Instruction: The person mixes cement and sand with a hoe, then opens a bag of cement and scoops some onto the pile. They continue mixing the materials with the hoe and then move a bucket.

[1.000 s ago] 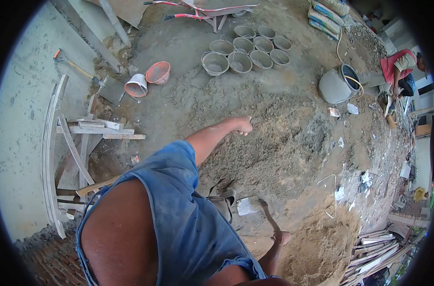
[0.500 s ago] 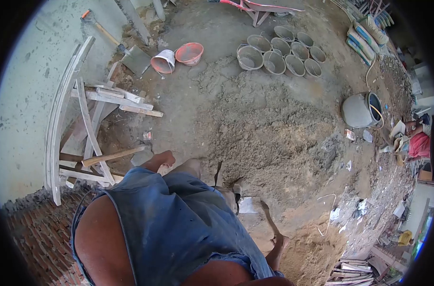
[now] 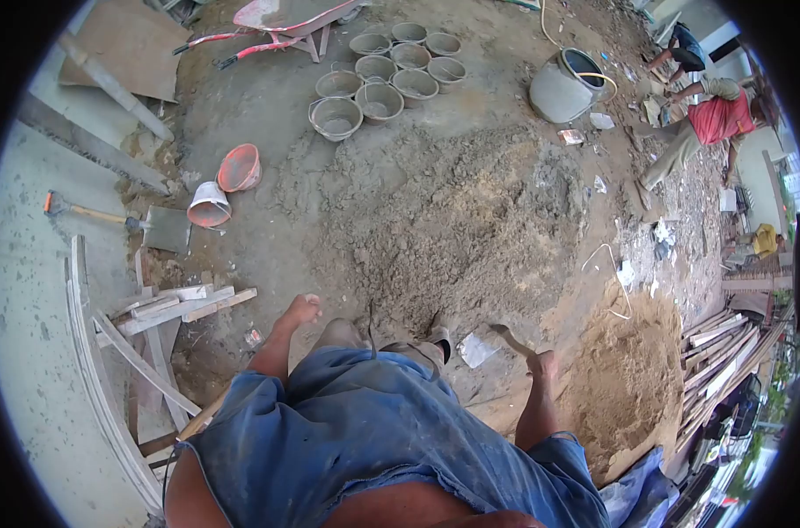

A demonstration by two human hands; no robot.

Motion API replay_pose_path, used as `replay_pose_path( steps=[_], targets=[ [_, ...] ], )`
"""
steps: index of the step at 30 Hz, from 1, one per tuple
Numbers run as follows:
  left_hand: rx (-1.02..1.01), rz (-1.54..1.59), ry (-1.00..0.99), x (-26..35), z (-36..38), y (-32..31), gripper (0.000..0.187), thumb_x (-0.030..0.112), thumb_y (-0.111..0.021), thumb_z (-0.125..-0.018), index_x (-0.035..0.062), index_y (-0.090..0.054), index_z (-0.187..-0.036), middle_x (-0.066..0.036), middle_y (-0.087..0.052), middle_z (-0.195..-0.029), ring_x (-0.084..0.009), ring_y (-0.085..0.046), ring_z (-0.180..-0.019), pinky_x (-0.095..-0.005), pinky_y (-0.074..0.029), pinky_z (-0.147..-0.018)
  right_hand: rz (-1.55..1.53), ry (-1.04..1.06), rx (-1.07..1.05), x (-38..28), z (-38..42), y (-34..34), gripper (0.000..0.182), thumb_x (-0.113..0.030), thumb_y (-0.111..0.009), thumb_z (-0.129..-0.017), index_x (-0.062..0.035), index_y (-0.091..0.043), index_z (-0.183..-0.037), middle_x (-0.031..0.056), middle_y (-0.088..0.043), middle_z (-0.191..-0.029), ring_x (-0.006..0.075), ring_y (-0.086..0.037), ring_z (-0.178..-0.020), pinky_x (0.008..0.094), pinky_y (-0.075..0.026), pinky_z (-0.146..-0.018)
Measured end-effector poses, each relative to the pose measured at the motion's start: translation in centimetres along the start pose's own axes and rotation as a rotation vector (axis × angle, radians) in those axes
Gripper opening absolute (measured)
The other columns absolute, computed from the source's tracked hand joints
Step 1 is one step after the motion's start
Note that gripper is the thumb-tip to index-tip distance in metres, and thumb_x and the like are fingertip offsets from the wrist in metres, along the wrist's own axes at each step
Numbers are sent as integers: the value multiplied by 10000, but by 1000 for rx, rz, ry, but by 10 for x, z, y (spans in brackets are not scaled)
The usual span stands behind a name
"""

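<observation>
My right hand is closed around a short length of brown wooden handle, whose far end points toward the mortar; what tool it belongs to is not clear. A pale flat scrap lies beside it on the ground. Out ahead of my body, my left hand has its fingers curled, with nothing visible in them. Wet grey mortar spreads in a heap in front of my feet. Partly behind my left arm is another wooden handle.
Several mortar buckets stand grouped beyond the heap, near a wheelbarrow and a water drum. Two tubs, a shovel and timber are leftward. Sand lies right; a person in red bends beyond.
My view has swung right, shifting the buckets and drum leftward. My right hand has come up and forward with the handle. More of my left forearm shows, and the co-worker is more in view.
</observation>
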State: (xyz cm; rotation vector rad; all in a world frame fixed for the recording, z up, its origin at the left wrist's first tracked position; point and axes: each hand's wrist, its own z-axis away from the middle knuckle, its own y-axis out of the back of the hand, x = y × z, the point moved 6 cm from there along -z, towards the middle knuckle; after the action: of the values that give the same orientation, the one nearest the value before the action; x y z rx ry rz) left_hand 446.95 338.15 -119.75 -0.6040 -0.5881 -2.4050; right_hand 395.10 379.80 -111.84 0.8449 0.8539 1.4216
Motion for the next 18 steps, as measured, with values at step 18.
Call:
replay_pose_path(
  steps=[18],
  targets=[
    [-135, 17, 96, -29, -34, -7, 385, 70, -489, -783, 26, -476, -1165, -112, -630, -808, -161, -567, -531, -264, -395, -394, -167, -98, 129, -2, 31, 30, 194, -78, -593, -704, -20, -675, -870, 208, -638, -943, 328, -629, -910, 395, -526, -746]
  ],
)
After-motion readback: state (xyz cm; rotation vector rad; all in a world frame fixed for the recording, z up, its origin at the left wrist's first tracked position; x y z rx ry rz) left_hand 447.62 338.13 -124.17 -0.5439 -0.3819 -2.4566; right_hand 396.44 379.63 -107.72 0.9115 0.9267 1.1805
